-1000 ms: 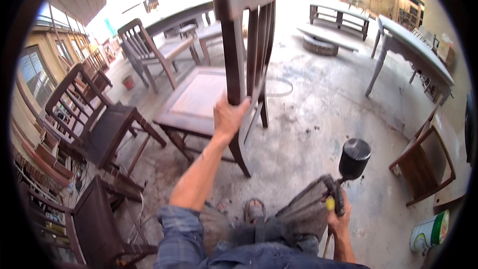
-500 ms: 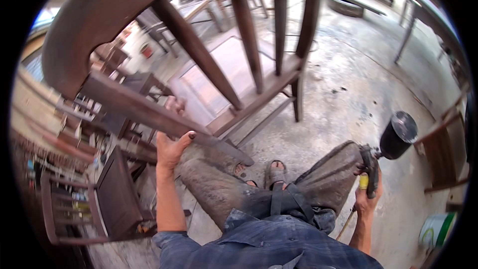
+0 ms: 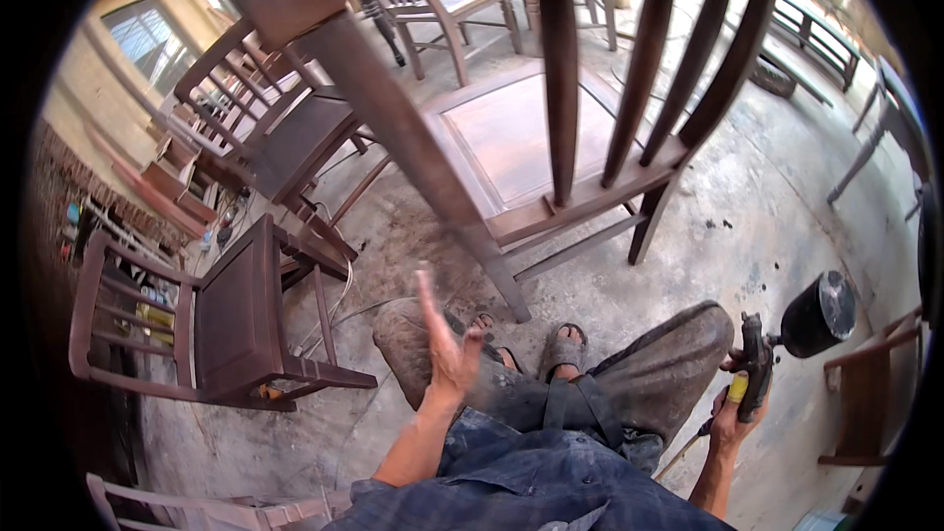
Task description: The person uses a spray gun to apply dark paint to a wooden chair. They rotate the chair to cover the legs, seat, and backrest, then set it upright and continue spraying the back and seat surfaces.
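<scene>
Right in front of me stands a dark brown wooden chair, its slatted back toward me and its paler seat beyond the slats. My left hand is just short of the chair's near rear leg, empty, its fingers stretched out and a little blurred. Beside my right knee, my right hand grips a spray gun with a black cup and a yellow part at the handle. A thin hose trails down from the gun past my wrist.
Dark chairs stand at the left, one nearer and one behind it. More chairs and tables fill the far side. At right are a brown wooden piece and a grey table. Cords lie on the stained concrete floor.
My left hand has let go of the chair's back leg and drawn toward my lap. The chair appears farther right in view, as does the spray gun, still in my right hand.
</scene>
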`<move>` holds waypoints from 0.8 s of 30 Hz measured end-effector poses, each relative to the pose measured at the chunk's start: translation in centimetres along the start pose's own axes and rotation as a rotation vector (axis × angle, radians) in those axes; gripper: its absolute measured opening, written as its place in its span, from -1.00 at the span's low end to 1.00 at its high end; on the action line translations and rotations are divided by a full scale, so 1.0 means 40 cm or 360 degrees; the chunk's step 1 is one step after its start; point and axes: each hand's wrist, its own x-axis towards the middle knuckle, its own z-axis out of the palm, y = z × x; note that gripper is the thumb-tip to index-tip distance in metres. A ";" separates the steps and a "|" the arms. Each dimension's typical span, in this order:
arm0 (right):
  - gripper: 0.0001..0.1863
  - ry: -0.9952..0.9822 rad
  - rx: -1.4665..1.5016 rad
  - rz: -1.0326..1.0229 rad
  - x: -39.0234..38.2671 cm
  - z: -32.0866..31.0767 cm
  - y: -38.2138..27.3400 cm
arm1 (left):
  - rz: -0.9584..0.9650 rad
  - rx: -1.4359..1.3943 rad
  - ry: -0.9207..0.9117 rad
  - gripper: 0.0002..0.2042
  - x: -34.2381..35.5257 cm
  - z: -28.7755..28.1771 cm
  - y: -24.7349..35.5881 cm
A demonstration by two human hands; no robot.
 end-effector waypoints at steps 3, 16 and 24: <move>-0.37 0.0002 -0.0052 0.0034 -0.003 -0.001 -0.014 | -0.0275 -0.0951 -0.0026 0.16 0.005 -0.006 0.056; -0.52 -0.0014 -0.0017 0.0037 -0.009 0.028 -0.023 | 0.0074 0.1549 -0.0219 -0.14 -0.191 -0.153 -0.009; -0.46 -0.0061 -0.0036 -0.0056 -0.019 0.019 -0.025 | 0.0621 0.1194 -0.0146 -0.16 -0.133 -0.086 0.009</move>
